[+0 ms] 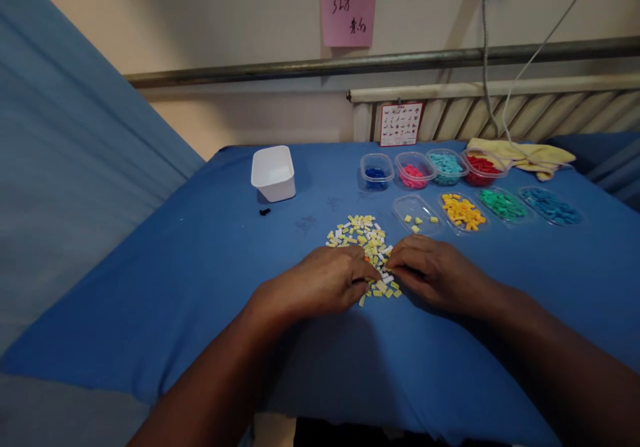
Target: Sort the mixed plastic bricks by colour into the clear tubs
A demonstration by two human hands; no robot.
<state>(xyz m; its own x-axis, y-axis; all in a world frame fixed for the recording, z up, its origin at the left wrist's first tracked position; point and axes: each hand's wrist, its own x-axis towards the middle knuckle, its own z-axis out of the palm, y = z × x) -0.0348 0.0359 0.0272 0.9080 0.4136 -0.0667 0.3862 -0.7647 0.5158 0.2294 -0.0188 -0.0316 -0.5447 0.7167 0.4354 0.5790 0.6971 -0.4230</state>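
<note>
A loose pile of small pale-yellow and white plastic pieces (367, 234) lies on the blue cloth, with a bit of orange among them. My left hand (337, 277) rests over the pile's left side, index finger reaching into the pieces and thumb a little apart below it. From the right comes my right hand (433, 267), its fingers bent and tips pinched together at the pile's edge; whatever is between them is too small to make out. Just beyond that hand is a clear tub (424, 208) with several yellow pieces inside.
Clear tubs hold orange-yellow pieces (463, 212), green pieces (503, 204), teal pieces (550, 206), dark blue pieces (376, 175), pink pieces (413, 175), turquoise pieces (447, 166) and red pieces (483, 167). A white box (274, 184), a black bit (265, 212) and a yellow cloth (530, 154) lie farther back.
</note>
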